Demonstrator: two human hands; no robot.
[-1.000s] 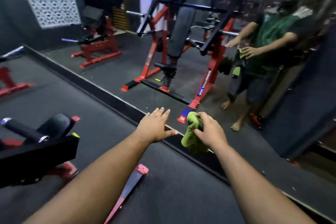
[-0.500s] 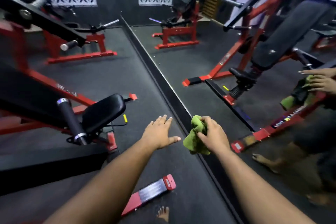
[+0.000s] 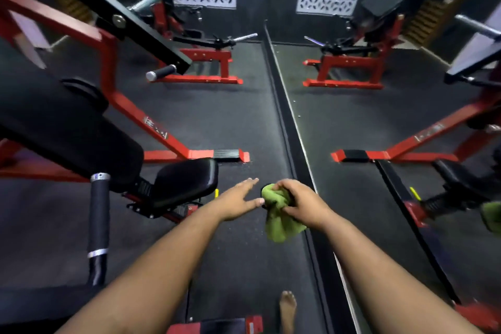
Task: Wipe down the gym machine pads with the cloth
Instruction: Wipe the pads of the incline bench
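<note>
The right hand grasps the green cloth: its fingers are curled around the upper, bunched part, and the thumb side presses the fabric from below. The rest of the cloth hangs loose under the hand, in the air above the dark floor, touching nothing else.

The left hand holds nothing. Its fingers are straight and close together, pointing forward, palm down, and the thumb reaches sideways toward the cloth; its tip is just beside the fabric, but I cannot tell if it touches.

The black seat pad of the red machine is to the left of the left hand, near it but apart. The long back pad goes up and left from the seat. A black handle with metal rings stands in front of it.

A mirror runs along the right side, and a bare foot is on the floor below the cloth
</note>
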